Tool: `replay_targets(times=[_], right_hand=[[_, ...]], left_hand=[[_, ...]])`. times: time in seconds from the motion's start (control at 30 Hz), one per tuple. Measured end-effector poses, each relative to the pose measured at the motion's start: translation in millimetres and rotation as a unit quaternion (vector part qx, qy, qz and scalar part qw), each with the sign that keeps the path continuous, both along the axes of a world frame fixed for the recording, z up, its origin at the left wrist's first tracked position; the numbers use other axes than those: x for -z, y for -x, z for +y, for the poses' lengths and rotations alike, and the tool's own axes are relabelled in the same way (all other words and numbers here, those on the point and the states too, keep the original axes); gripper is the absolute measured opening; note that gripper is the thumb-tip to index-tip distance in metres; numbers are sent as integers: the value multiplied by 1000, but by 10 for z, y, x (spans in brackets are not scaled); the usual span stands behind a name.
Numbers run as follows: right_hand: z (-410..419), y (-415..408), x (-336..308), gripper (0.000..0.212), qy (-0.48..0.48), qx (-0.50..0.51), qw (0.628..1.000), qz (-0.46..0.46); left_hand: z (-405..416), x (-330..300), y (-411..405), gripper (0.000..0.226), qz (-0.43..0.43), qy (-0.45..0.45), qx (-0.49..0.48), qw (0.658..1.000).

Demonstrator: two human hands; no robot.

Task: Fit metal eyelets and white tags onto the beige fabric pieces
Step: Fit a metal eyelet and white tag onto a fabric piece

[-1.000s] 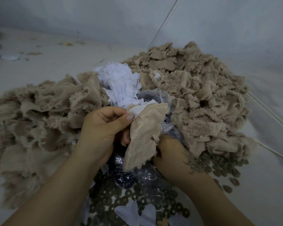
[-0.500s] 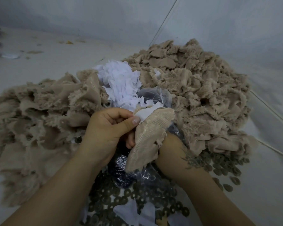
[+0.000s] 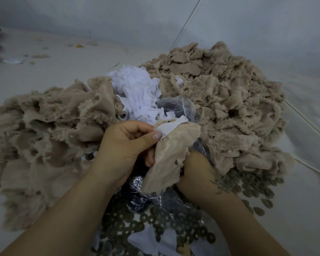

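My left hand [image 3: 124, 148] pinches a white tag [image 3: 171, 127] against the top edge of a beige fabric piece [image 3: 171, 156], thumb on top. My right hand [image 3: 198, 174] grips the same piece from below and behind; its fingers are hidden by the cloth. The piece hangs down between both hands. Several metal eyelets [image 3: 155, 230] lie scattered below my wrists and to the right. A heap of white tags [image 3: 137, 93] sits just beyond my hands.
Large piles of beige fabric pieces lie at left [image 3: 39, 130] and right [image 3: 229, 108]. A clear plastic bag [image 3: 175, 106] with dark contents lies under and behind my hands. The grey floor [image 3: 44, 61] stretches to the back left, with small scraps on it.
Both hands and the held fabric piece have drifted slightly right and up in view. The grip looks the same.
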State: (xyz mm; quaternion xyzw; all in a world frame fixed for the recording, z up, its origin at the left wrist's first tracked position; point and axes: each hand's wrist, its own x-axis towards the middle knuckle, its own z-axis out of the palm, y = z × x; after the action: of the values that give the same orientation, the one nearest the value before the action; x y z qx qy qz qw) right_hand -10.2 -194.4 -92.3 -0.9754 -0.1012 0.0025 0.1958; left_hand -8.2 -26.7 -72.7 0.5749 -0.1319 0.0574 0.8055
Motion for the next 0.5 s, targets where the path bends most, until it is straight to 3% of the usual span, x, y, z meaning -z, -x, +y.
replay_targets(times=[0.07, 0.2, 0.27, 0.37, 0.43, 0.5], right_hand=[[-35, 47, -50, 25, -37, -9, 999, 4], [-139, 123, -88, 10, -173, -2, 977, -122], [-207, 148, -116, 11, -266, 23, 957, -113], [-324, 133, -210, 20, -448, 38, 892, -44], [-352, 141, -241, 28, -499, 22, 866, 10], [-325, 166, -252, 33, -489, -11, 872, 4]], left_hand=[[1, 1, 0, 4, 0, 1, 0, 1000], [6, -1, 1, 6, 2, -1, 5, 1000], [4, -4, 4, 9, 2, -5, 9, 1000], [-9, -12, 28, 6, -5, -15, 38, 999], [-28, -12, 49, 7, -7, -26, 51, 998], [-46, -9, 67, 7, -6, -44, 49, 998]])
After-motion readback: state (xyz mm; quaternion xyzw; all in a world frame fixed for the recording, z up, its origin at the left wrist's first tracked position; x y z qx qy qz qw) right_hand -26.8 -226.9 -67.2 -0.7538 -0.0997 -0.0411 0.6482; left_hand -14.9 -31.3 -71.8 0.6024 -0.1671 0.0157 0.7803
